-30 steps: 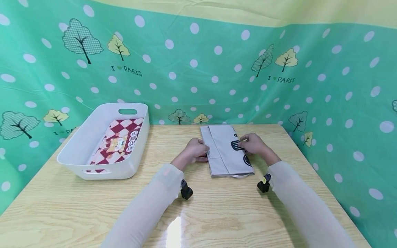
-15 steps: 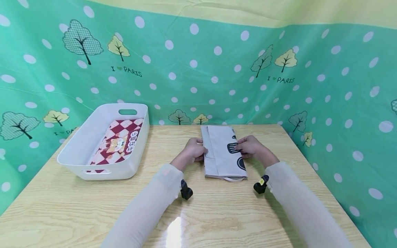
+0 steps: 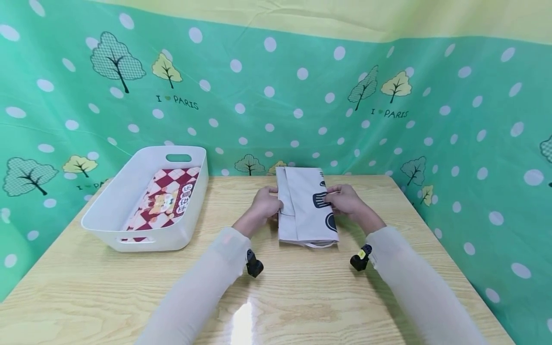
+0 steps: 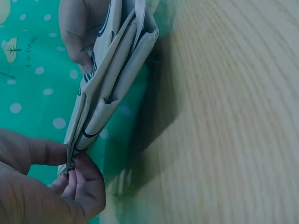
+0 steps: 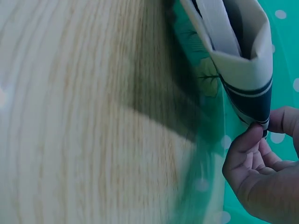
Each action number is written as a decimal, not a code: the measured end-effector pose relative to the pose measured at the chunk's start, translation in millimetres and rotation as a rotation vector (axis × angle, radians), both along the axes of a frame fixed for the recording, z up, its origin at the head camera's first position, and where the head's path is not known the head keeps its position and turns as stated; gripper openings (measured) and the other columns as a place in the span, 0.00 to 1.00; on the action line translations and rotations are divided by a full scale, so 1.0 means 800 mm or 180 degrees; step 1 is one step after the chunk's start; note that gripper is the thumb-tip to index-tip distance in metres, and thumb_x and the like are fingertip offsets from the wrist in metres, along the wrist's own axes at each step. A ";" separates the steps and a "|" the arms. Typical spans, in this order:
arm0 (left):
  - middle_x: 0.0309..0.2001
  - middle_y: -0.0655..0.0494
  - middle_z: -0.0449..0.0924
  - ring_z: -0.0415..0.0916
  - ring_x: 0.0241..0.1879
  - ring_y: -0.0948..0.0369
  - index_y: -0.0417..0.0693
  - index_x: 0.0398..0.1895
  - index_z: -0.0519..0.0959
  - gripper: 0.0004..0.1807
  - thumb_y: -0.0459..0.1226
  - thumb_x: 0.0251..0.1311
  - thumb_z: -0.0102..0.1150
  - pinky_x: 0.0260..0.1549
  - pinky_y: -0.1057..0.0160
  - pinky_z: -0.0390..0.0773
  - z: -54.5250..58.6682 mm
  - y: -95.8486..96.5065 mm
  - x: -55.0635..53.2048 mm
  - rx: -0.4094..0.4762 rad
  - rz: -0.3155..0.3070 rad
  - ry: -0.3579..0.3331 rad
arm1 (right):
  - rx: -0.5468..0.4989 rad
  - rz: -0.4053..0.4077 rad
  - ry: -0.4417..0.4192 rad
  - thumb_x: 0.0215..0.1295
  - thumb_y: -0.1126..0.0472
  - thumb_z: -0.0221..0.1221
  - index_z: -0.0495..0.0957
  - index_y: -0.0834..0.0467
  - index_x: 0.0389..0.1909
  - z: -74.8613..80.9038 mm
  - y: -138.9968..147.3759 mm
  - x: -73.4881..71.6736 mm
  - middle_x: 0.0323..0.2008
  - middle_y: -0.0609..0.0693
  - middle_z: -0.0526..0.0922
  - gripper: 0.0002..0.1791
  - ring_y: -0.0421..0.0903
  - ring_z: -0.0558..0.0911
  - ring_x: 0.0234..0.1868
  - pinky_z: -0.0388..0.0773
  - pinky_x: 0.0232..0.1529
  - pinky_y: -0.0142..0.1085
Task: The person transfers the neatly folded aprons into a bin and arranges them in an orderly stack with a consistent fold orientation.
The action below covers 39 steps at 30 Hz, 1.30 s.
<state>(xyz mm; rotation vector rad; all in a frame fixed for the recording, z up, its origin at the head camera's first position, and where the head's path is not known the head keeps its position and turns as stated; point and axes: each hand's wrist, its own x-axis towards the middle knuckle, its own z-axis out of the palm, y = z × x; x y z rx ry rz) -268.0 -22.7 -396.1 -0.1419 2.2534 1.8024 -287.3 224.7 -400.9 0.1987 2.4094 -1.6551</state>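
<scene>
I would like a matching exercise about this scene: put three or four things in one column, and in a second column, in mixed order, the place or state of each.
Things:
1. folded grey cloth
2. white basket
3. checked red-and-white packet
4. left hand

Places or states:
A. lies inside the basket
B. stands on the table, to the left of the hands
C. held between both hands, lifted off the tabletop
D. pinches the cloth's left edge

Pairs: 1-C, 2-B, 3-A, 4-D

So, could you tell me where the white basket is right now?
In the head view the white basket sits on the table's left side by the green backdrop, apart from the folded grey bag that both hands hold.
</scene>
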 end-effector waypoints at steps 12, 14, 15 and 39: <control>0.51 0.42 0.79 0.75 0.30 0.59 0.39 0.72 0.65 0.31 0.23 0.65 0.51 0.33 0.56 0.75 0.015 -0.017 0.001 0.0011 -0.0021 0.0105 | -0.0039 0.0093 0.0183 0.72 0.68 0.56 0.68 0.69 0.64 0.012 -0.013 0.000 0.48 0.63 0.83 0.22 0.45 0.83 0.34 0.80 0.28 0.32; 0.50 0.42 0.79 0.74 0.29 0.59 0.38 0.72 0.64 0.30 0.23 0.66 0.51 0.35 0.54 0.76 0.019 -0.021 0.001 0.0029 -0.0041 0.0122 | -0.0022 0.0112 0.0211 0.71 0.68 0.56 0.68 0.69 0.64 0.016 -0.016 0.000 0.48 0.63 0.83 0.22 0.44 0.83 0.34 0.80 0.28 0.33; 0.50 0.42 0.80 0.73 0.28 0.59 0.38 0.72 0.64 0.30 0.24 0.66 0.51 0.36 0.52 0.76 0.021 -0.024 0.001 0.0027 -0.0048 0.0128 | -0.0024 0.0116 0.0222 0.71 0.69 0.56 0.68 0.69 0.63 0.017 -0.018 0.000 0.47 0.62 0.84 0.22 0.44 0.82 0.33 0.80 0.28 0.33; 0.53 0.40 0.75 0.78 0.44 0.52 0.36 0.72 0.64 0.32 0.24 0.63 0.52 0.37 0.60 0.86 0.054 -0.100 0.016 -0.0390 0.0074 0.0372 | -0.0149 0.0271 0.0356 0.68 0.69 0.60 0.71 0.66 0.61 0.054 -0.092 0.000 0.40 0.55 0.80 0.21 0.44 0.78 0.33 0.82 0.29 0.32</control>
